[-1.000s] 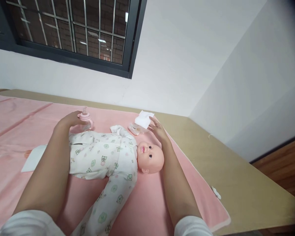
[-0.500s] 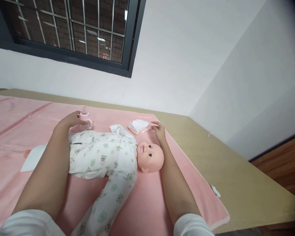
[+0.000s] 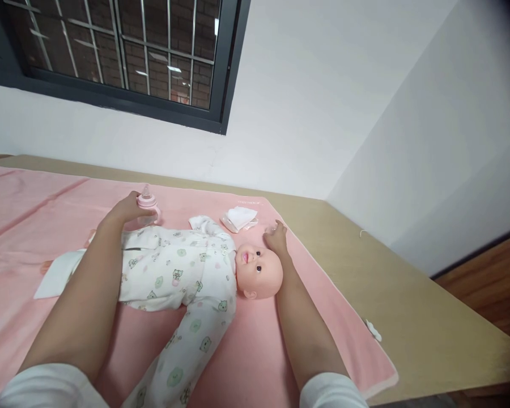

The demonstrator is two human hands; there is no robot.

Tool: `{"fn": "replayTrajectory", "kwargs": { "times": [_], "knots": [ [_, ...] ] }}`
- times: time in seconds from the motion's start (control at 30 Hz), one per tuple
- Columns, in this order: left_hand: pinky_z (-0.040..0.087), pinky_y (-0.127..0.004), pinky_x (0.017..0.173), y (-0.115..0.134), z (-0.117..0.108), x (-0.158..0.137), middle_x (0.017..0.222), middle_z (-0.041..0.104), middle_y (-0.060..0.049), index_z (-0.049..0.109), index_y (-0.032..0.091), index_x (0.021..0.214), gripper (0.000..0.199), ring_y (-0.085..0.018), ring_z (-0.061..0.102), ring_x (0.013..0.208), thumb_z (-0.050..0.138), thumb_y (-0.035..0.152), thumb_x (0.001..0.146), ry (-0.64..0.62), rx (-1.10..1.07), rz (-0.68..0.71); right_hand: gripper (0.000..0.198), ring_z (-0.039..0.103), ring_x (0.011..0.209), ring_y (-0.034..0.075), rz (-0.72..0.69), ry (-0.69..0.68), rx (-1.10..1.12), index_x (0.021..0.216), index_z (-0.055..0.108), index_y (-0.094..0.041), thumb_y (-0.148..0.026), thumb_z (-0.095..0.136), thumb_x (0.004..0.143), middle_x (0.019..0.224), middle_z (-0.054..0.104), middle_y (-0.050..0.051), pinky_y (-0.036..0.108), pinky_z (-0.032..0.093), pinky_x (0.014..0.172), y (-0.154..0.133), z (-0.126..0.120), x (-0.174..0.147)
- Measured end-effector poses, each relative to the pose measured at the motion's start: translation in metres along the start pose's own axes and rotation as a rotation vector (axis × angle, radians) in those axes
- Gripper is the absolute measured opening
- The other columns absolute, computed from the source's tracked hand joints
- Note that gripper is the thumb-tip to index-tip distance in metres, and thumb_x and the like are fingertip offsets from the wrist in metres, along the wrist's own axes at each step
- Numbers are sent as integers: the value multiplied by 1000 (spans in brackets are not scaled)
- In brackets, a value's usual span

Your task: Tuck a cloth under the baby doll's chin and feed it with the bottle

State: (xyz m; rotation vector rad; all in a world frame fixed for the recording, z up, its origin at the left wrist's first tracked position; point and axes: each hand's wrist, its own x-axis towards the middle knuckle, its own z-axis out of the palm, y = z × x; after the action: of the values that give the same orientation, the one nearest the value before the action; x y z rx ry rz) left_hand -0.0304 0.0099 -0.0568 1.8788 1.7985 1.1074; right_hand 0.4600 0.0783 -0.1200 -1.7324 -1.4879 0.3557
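Observation:
A baby doll (image 3: 261,272) in a white bear-print outfit lies face up, its head towards the right. Beyond its legs, my left hand (image 3: 130,209) is closed around a pink-topped baby bottle (image 3: 148,199), which stands upright with its teat bare. My right hand (image 3: 276,237) is past the top of the doll's head, fingers curled round something small and pale or clear, too hidden to name. Left of that hand, and apart from it, sits an open clear packet with white tissue-like sheets (image 3: 240,217).
A pink blanket (image 3: 255,351) lies under everything, on a wooden surface (image 3: 348,272). White walls and a barred window (image 3: 123,56) stand behind. A small white object (image 3: 373,330) rests by the blanket's right edge. White cloth (image 3: 53,277) covers the doll's lower legs.
My right hand has drawn back from the packet, slightly towards me and to the right, its fingers curling in. My left hand stays at the bottle, which has barely moved.

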Motion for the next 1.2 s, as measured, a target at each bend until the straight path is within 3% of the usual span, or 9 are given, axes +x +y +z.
{"fn": "replayTrajectory", "kwargs": {
  "times": [0.13,0.37,0.53,0.7,0.8,0.97,1.2],
  "knots": [
    [41,-29,70,18,-2,-6,93,66,-1,51,18,105,56,-27,61,92,75,54,69,64,94,-128,80,46,135,37,44,32,-108,146,38,-3,-15,57,69,137,52,26,50,32,118,-4,-2,-2],
    [39,-35,79,65,-10,-4,114,66,-9,56,11,119,85,-33,62,111,76,61,53,138,116,-63,72,61,116,28,112,54,136,139,44,-15,-26,66,71,125,65,17,42,48,103,-10,-12,-2],
    [45,-38,85,117,-2,-13,120,67,-8,56,15,128,74,-28,63,108,73,52,66,153,101,63,71,62,115,27,-72,94,321,130,52,-15,-33,76,65,129,63,16,44,49,104,-53,-38,4],
    [47,-35,80,169,31,-30,114,71,-8,59,21,122,57,-29,66,103,74,42,71,142,171,150,76,63,117,25,-344,-184,615,136,50,-21,-49,78,71,130,64,11,45,48,108,-123,-65,-16],
    [47,-33,76,190,49,-41,112,72,-4,60,24,118,50,-28,67,99,74,40,72,89,159,205,77,60,123,24,-508,-275,686,140,46,-28,-56,77,75,132,62,8,43,49,108,-157,-75,-41],
    [46,-34,77,209,53,-58,113,72,-2,60,25,116,47,-28,66,99,74,39,73,-4,108,286,78,57,126,25,-669,-392,682,145,41,-32,-62,72,80,135,58,7,44,49,109,-188,-83,-74],
    [48,-37,83,212,45,-64,117,72,-3,61,25,115,49,-29,66,100,73,46,73,-18,6,353,70,51,132,26,-721,-427,571,144,45,-34,-57,71,83,146,49,4,49,46,112,-200,-79,-90]
  ]
}}
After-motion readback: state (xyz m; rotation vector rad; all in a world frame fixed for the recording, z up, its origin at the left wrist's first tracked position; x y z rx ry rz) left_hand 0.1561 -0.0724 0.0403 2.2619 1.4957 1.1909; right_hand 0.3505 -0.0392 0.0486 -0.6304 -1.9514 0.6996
